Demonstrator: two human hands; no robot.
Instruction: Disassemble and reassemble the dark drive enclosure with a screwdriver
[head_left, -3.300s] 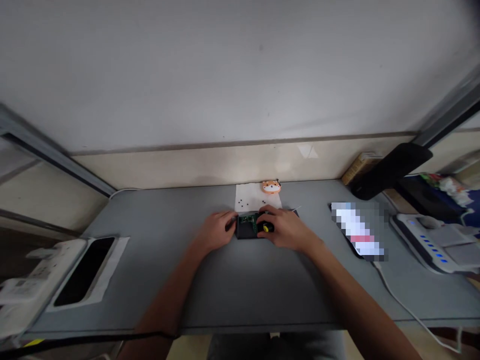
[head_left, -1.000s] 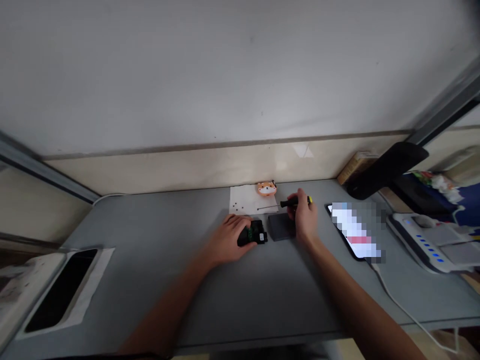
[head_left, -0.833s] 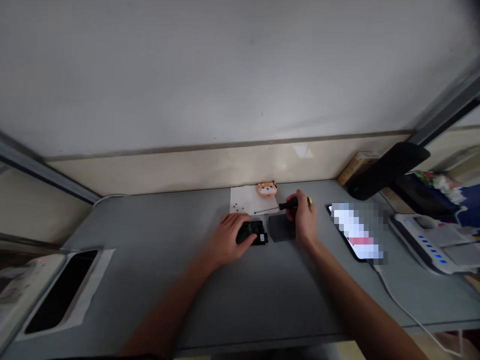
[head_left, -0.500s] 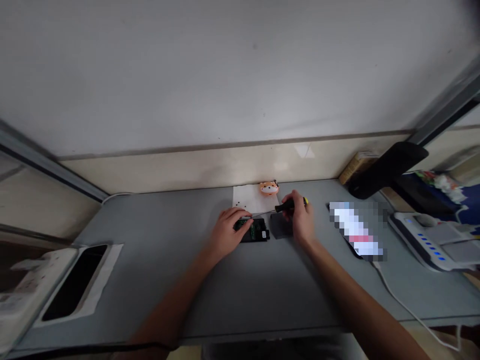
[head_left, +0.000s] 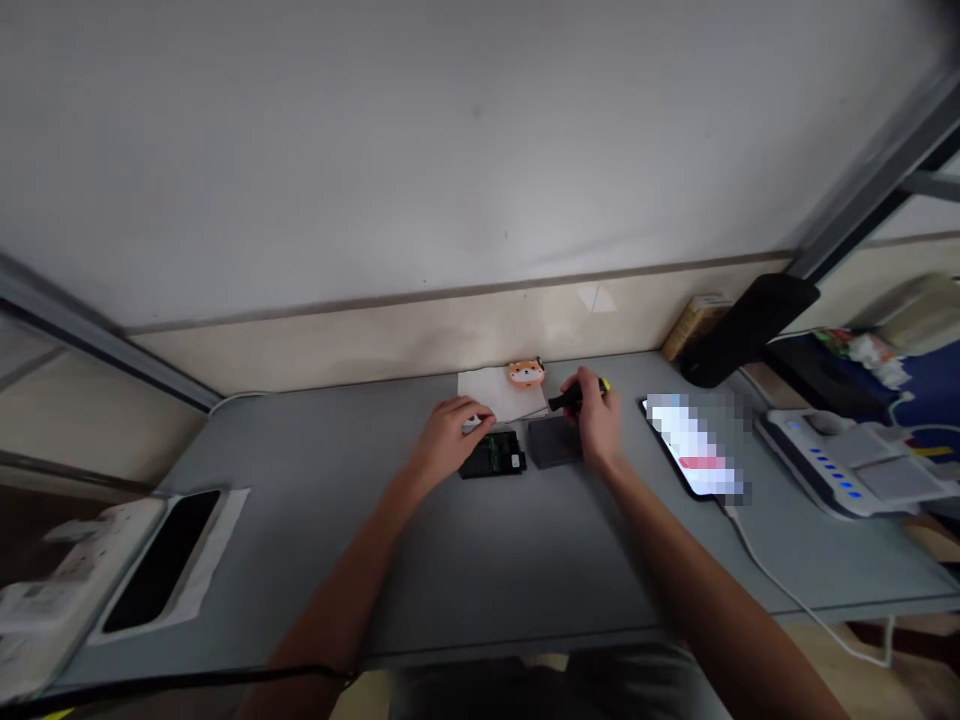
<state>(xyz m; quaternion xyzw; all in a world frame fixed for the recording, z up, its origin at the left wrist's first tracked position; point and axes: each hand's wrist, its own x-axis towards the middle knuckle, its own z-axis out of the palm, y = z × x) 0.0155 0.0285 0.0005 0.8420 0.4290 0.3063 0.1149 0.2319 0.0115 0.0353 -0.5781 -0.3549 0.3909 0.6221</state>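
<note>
A small black device with a green circuit board (head_left: 495, 456) lies open on the grey desk (head_left: 480, 560). Its dark grey cover (head_left: 553, 442) rests just to the right. My left hand (head_left: 448, 437) reaches over the white paper sheet (head_left: 501, 395) behind the device, fingers pinched together; what they hold is too small to see. My right hand (head_left: 596, 420) is closed round a black screwdriver with a yellow cap (head_left: 574, 395), its shaft pointing left over the paper.
An orange animal-shaped trinket (head_left: 525, 372) sits at the paper's far edge. A lit phone (head_left: 694, 450) with a cable lies right, beside a white device with blue lights (head_left: 832, 460) and a black stand (head_left: 750, 325). A dark phone (head_left: 161, 560) lies at the left.
My left hand has left the device and moved back to the paper sheet. The right hand still holds the screwdriver, shifted slightly. The view has swung a little to the right.
</note>
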